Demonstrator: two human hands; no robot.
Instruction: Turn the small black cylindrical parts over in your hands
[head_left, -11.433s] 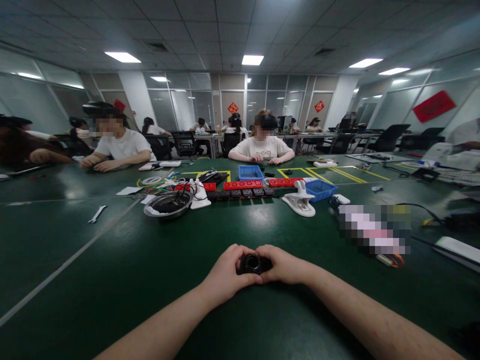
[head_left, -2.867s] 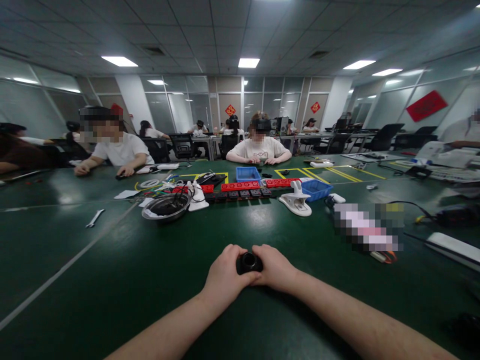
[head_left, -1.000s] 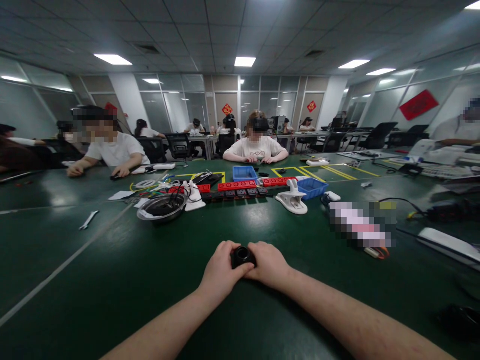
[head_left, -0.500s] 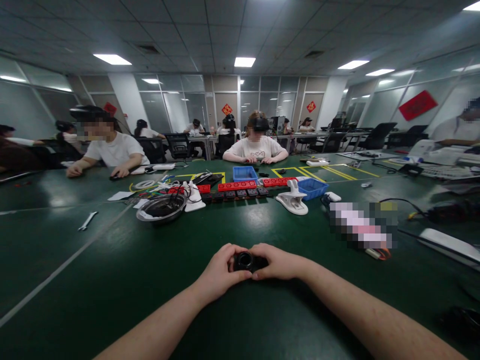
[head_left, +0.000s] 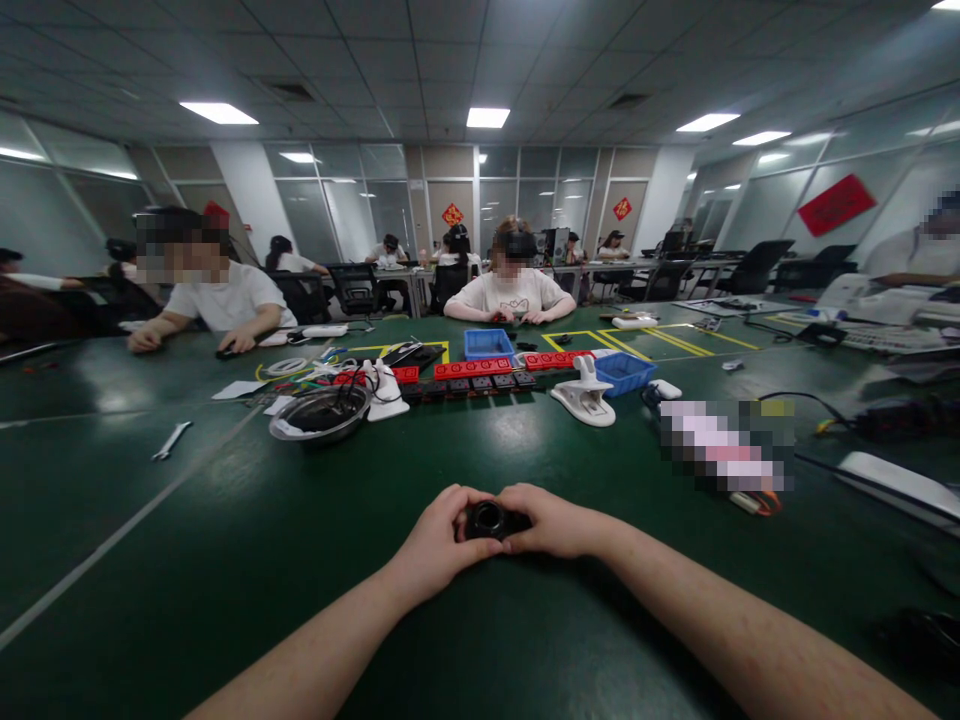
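Note:
A small black part with a round ringed opening [head_left: 490, 517] sits between my two hands, low over the green table [head_left: 322, 620]. Its exact kind I cannot make out. Around its left side wrap the fingers and thumb of my left hand [head_left: 444, 535]. My right hand [head_left: 551, 522] grips the dark right end of the same part. The two thumbs meet at its near edge, and the fingertips close in on its far edge. Much of the part is hidden under the fingers.
Ahead lie a metal bowl [head_left: 319, 425] with dark contents, red socket strips [head_left: 471, 369], a white clip base [head_left: 585, 398] and blue bins [head_left: 622, 374]. A wrench [head_left: 172, 441] lies left. Wired items [head_left: 720, 445] lie right. Co-workers [head_left: 510, 290] sit across the table.
My hands keep their grip on the black part with hardly any movement. The whole view has shifted very slightly.

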